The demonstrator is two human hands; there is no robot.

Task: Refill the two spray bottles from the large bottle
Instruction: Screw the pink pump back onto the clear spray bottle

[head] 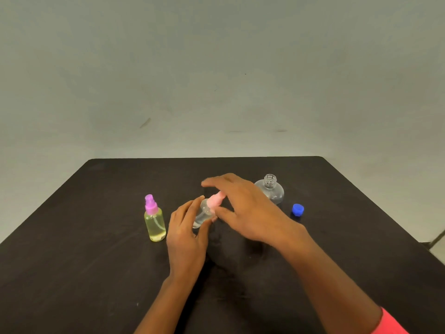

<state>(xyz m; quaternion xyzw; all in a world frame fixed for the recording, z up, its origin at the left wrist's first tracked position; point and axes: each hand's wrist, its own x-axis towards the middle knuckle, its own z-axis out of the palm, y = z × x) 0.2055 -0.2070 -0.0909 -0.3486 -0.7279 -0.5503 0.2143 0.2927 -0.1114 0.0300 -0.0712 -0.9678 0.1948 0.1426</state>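
A small clear spray bottle (203,214) with a pink spray top (216,200) stands mid-table, tilted to the right. My left hand (186,233) wraps around its body. My right hand (245,208) is at the pink top, thumb and fingers around it. A yellow-tinted spray bottle (155,224) with a purple top stands upright to the left, apart from my hands. The large clear bottle (271,189) stands uncapped behind my right hand. Its blue cap (298,209) lies on the table to the right.
The dark table (96,273) ends at a far edge close behind the large bottle, with a plain grey wall beyond. The table's right edge runs diagonally past the blue cap.
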